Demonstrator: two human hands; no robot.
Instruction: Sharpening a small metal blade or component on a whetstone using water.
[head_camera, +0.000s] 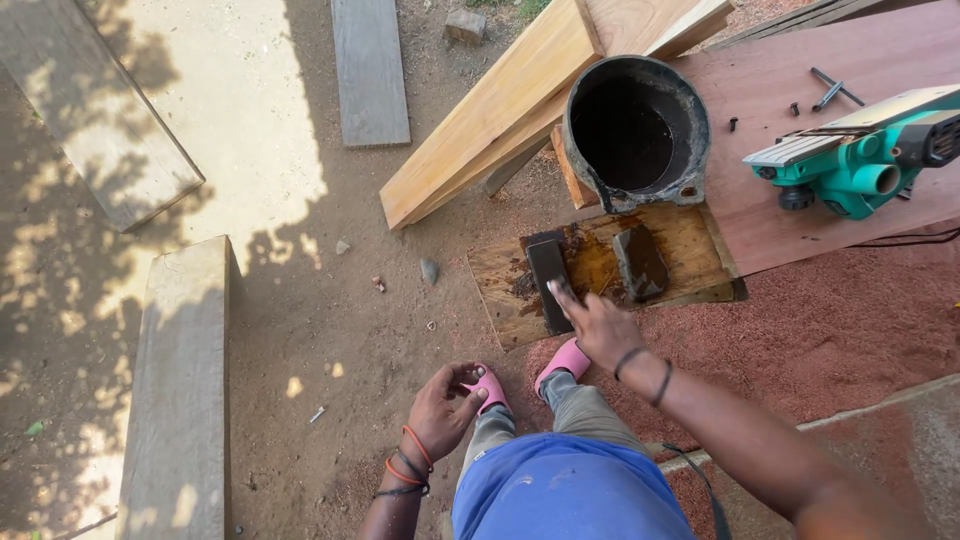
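On the low plywood board (690, 245) lying on the ground, the right hand (598, 322) reaches forward with the arm stretched out from the lower right, wrist bent slightly down, two dark bands around it. Its fingers (562, 296) are extended and press on the near end of a dark rectangular sharpening stone (548, 270), flat on top of it rather than wrapped around it; nothing is gripped. The stone lies on the left part of the board, amid wet brown stains, and a second dark block (640, 262) lies just beside it to the right, tilted.

The left hand (445, 408) hangs lower, near the knees, palm turned up and fingers loosely curled (open, holding nothing), with orange and black bands at the wrist. It hovers just beside the pink sandals (565, 360) on the dirt.

Behind the board stands a black bucket (637, 130), battered at the rim, its base touching the board's far edge. To the right, on a reddish tabletop (800, 215), rests a green electric planer (865, 150) with a few small metal tools (830, 92) near it. Pale planks (500, 110) lean in from the top, and a grey beam (180, 390) lies at the left.
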